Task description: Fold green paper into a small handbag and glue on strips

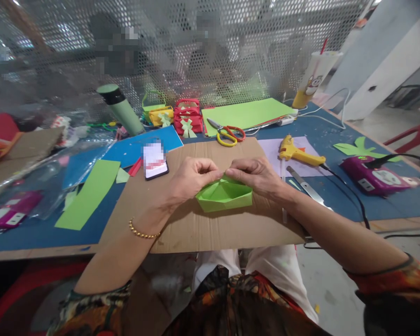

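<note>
A green folded paper box point(227, 200), its top side uncovered, rests low over a sheet of brown cardboard point(210, 231). My left hand point(196, 175) pinches the far edge of the box between thumb and fingers. Close beside it, my right hand point(257, 175) grips the same far edge, the two thumbs almost meeting. The hands partly cover the back wall of the box. Beyond them lie scissors point(227, 135) with red and yellow handles. To the right, a yellow glue gun point(299, 153) lies on a lilac sheet point(271, 147), near a metal blade point(308, 186).
Left of the cardboard are a phone point(155, 161) and a green paper strip point(89, 193). At the back stand a tumbler point(122, 109), small red paper bags point(188, 116) and a drink cup point(311, 79). A purple power strip point(374, 175) with cables sits at right.
</note>
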Demonstrator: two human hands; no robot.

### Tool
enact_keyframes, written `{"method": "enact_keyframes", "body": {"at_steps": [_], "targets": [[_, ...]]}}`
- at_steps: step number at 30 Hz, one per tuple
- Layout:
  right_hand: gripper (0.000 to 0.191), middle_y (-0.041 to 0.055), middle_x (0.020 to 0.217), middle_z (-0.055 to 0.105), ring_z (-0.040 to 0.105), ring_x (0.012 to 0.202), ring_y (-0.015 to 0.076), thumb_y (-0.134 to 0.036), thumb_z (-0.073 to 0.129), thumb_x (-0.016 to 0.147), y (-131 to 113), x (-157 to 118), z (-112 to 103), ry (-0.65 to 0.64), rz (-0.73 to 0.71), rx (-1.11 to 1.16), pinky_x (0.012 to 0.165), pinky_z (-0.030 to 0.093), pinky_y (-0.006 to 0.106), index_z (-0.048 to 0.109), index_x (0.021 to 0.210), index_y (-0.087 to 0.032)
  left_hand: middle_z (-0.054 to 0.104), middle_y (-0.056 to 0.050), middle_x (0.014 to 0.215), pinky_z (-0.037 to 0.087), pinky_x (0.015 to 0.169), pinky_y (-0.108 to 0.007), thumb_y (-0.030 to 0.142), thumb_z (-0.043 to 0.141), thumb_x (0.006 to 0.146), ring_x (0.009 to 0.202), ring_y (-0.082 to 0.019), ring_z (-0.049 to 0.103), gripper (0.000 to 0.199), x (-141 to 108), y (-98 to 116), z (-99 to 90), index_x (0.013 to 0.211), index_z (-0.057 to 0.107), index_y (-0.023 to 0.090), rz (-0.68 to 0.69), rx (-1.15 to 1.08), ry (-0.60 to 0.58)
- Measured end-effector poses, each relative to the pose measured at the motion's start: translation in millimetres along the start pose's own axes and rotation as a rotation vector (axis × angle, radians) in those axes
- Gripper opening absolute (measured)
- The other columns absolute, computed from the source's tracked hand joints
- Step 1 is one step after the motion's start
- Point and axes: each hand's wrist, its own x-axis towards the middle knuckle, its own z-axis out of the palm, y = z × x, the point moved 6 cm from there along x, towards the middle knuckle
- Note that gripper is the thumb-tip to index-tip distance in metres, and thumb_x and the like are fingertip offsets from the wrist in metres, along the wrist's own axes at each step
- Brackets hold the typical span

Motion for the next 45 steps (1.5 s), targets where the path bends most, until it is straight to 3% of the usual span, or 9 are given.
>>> {"method": "enact_keyframes", "body": {"at_steps": [4, 9, 14, 20, 25, 30, 36, 40, 45], "targets": [[0.073, -0.0029, 0.057, 0.043, 0.039, 0.055, 0.0094, -0.086, 0.053, 0.089, 2.2, -0.8, -4.1, -0.013, 0.026, 0.032, 0.054, 0.029, 0.027, 0.049, 0.058, -0.02, 0.06, 0.001, 0.056, 0.036, 0.046, -0.02, 0.046, 0.085, 0.069, 0.05, -0.008, 0.048, 0.034, -3.8, 5.3, -4.0, 0.065, 0.069, 0.016, -0.011, 0.019, 0.025], [0.085, 0.0039, 0.061, 0.061, 0.056, 0.06, 0.0135, -0.094, 0.036, 0.09, 9.4, -0.5, -14.9, 0.061, 0.119, 0.013, 0.063, 0.041, 0.028, 0.062, 0.063, -0.018, 0.065, -0.001, 0.059, 0.038, 0.047, -0.02, 0.037, 0.076, 0.073, 0.052, -0.009, 0.052, 0.024, -5.2, 9.3, -11.2, 0.066, 0.073, 0.015, 0.019, 0.103, 0.063], [0.078, -0.0016, 0.056, 0.049, 0.043, 0.055, 0.0097, -0.091, 0.048, 0.087, 9.7, 0.8, -4.9, -0.007, 0.086, 0.052, 0.056, 0.031, 0.028, 0.05, 0.057, -0.02, 0.068, -0.002, 0.061, 0.039, 0.046, -0.02, 0.035, 0.073, 0.076, 0.052, -0.01, 0.053, 0.021, -5.5, 9.5, -12.9, 0.069, 0.075, 0.015, 0.067, 0.159, 0.087], [0.069, -0.002, 0.059, 0.049, 0.044, 0.057, 0.0104, -0.083, 0.062, 0.085, 13.1, 2.0, 0.9, -0.03, 0.062, 0.146, 0.056, 0.032, 0.028, 0.054, 0.06, -0.019, 0.069, -0.002, 0.062, 0.038, 0.047, -0.019, 0.031, 0.071, 0.078, 0.053, -0.01, 0.053, 0.019, -6.7, 9.8, -10.7, 0.069, 0.075, 0.015, 0.108, 0.217, 0.098], [0.071, -0.0023, 0.058, 0.046, 0.04, 0.056, 0.0101, -0.085, 0.057, 0.088, 10.5, 0.4, -4.8, -0.006, 0.046, 0.038, 0.055, 0.029, 0.028, 0.051, 0.06, -0.02, 0.07, -0.003, 0.064, 0.04, 0.049, -0.02, 0.033, 0.072, 0.078, 0.056, -0.01, 0.055, 0.02, -4.2, 5.9, -11.9, 0.071, 0.076, 0.015, 0.057, 0.21, 0.079], [0.075, 0.0019, 0.063, 0.057, 0.052, 0.062, 0.0129, -0.086, 0.041, 0.094, 7.2, 0.1, -11.9, 0.039, 0.081, 0.023, 0.063, 0.038, 0.029, 0.059, 0.067, -0.018, 0.069, -0.002, 0.064, 0.04, 0.049, -0.02, 0.033, 0.072, 0.078, 0.056, -0.011, 0.056, 0.019, -4.3, 7.9, -13.5, 0.07, 0.075, 0.016, 0.066, 0.227, 0.086], [0.073, -0.0038, 0.056, 0.038, 0.035, 0.055, 0.0093, -0.087, 0.051, 0.089, 5.4, 2.2, 1.9, -0.019, 0.055, -0.02, 0.053, 0.025, 0.028, 0.045, 0.058, -0.021, 0.067, -0.001, 0.063, 0.039, 0.048, -0.02, 0.032, 0.07, 0.078, 0.055, -0.01, 0.054, 0.019, -4.0, 6.9, -9.8, 0.069, 0.074, 0.016, 0.064, 0.223, 0.059], [0.07, -0.0037, 0.056, 0.039, 0.035, 0.055, 0.0093, -0.084, 0.052, 0.091, 2.6, 1.2, 0.8, 0.004, 0.021, -0.062, 0.053, 0.025, 0.028, 0.047, 0.059, -0.021, 0.061, 0.001, 0.06, 0.036, 0.047, -0.02, 0.033, 0.07, 0.078, 0.053, -0.009, 0.05, 0.02, -2.1, 5.2, -7.0, 0.068, 0.071, 0.016, 0.056, 0.182, 0.012], [0.074, -0.0045, 0.058, 0.034, 0.032, 0.055, 0.0086, -0.089, 0.046, 0.09, 1.3, 1.5, 0.9, -0.075, 0.056, -0.015, 0.052, 0.024, 0.028, 0.04, 0.059, -0.022, 0.059, 0.001, 0.059, 0.035, 0.047, -0.021, 0.036, 0.075, 0.076, 0.053, -0.009, 0.048, 0.023, -1.7, 5.1, -6.3, 0.067, 0.069, 0.016, 0.035, 0.168, -0.005]]}}
